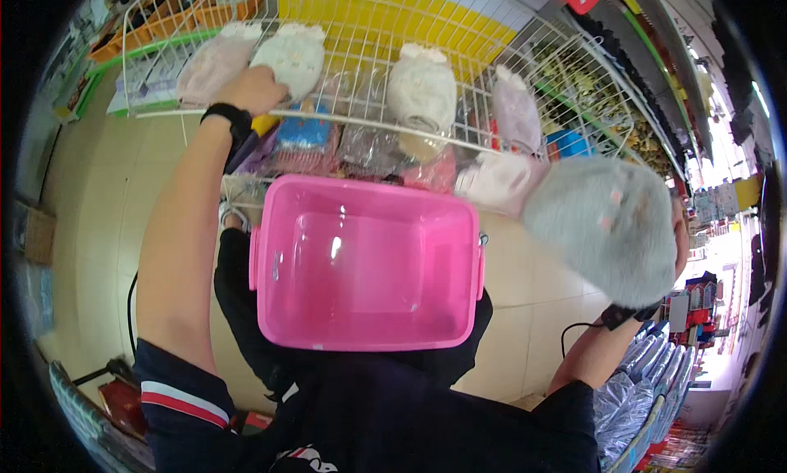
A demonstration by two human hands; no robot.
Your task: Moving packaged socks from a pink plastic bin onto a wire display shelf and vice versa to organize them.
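Note:
My right hand grips a grey fuzzy fabric piece with small pink and brown decorations, held up to the right and slightly blurred. Most of that hand is hidden behind the fabric. At the upper left, my left hand reaches over the front edge of a white wire basket. Its curled fingers meet a pale, ruffle-ended fabric piece; whether they grip it is hidden. A pinkish piece lies just left of that hand. Between my arms, a pink plastic bin rests over my lap.
A cream piece and a lilac piece lie farther right in the basket. Bagged goods sit beneath the wire. Clear-wrapped packages stand at lower right. Shelving runs along the right, above a tiled floor.

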